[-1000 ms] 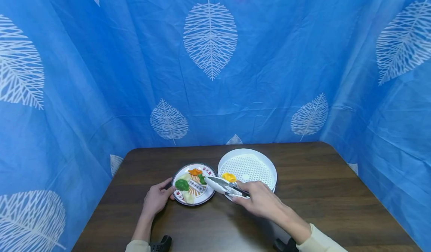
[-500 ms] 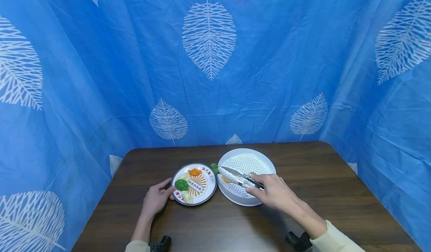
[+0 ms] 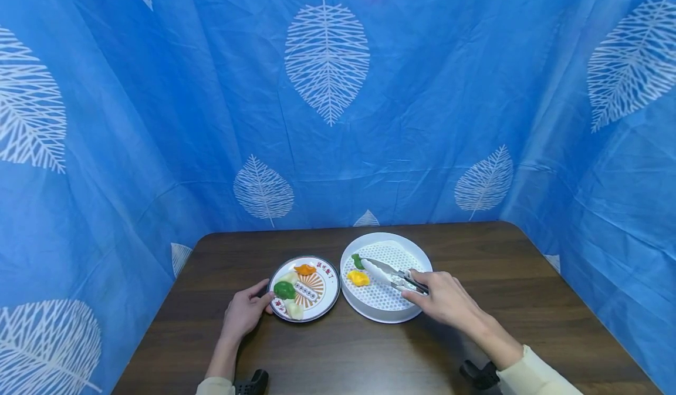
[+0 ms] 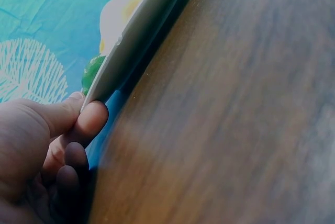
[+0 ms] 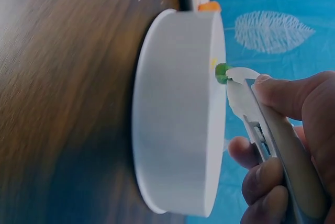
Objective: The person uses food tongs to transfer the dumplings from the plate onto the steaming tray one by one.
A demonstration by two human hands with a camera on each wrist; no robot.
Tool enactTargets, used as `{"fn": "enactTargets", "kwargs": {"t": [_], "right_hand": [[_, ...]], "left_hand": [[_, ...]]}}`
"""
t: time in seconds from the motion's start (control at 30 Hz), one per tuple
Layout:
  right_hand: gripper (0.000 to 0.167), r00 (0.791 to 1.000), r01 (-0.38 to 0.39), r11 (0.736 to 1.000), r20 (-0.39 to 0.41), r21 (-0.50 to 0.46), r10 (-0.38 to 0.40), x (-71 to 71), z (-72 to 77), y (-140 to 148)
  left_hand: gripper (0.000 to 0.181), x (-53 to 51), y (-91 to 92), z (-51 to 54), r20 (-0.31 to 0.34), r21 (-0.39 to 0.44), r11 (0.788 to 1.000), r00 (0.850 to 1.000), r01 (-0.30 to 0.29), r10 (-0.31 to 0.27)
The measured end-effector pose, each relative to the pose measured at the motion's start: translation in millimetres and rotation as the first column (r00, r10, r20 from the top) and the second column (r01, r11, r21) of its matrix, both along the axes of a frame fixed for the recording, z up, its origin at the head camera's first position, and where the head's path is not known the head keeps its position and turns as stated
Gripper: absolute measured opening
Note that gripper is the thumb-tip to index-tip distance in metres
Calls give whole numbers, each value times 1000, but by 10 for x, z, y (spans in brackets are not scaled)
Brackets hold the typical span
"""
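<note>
The right grip point(image 3: 446, 301) curls round tongs point(image 3: 377, 272); at its 10 o'clock they hold a green piece point(image 3: 357, 260) over a white tray point(image 3: 384, 315), where a yellow piece point(image 3: 358, 278) lies at 9 o'clock. The left grip point(image 3: 245, 313) pinches the plate point(image 3: 328, 294) near its 9 o'clock; red characters point(image 3: 324, 269) at its 1 o'clock are too small to read.

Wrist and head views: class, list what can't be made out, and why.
Left wrist view: part of the green food, hidden by the plate.
Right wrist view: most of the yellow food, hidden by the tray.
Head view: handle ends of the tongs, hidden by the right hand.
Head view: left sleeve, cut by the bottom edge.
</note>
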State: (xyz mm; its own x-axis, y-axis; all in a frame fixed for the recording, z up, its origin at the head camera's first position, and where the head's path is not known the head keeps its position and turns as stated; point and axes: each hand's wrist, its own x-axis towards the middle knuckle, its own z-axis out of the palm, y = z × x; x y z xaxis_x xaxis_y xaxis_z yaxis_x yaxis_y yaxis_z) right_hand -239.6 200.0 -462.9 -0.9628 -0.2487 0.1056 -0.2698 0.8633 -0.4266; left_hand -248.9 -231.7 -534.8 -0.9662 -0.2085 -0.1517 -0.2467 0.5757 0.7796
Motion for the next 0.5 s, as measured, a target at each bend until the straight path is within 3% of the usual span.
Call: {"fn": "enactTargets", "kwargs": {"t": [0.5], "right_hand": [[58,998,18,1000,63,18,-19,-72,-110,73]], "left_hand": [[55,-21,-9,-25,29,6,1000,999,-12,12]]}}
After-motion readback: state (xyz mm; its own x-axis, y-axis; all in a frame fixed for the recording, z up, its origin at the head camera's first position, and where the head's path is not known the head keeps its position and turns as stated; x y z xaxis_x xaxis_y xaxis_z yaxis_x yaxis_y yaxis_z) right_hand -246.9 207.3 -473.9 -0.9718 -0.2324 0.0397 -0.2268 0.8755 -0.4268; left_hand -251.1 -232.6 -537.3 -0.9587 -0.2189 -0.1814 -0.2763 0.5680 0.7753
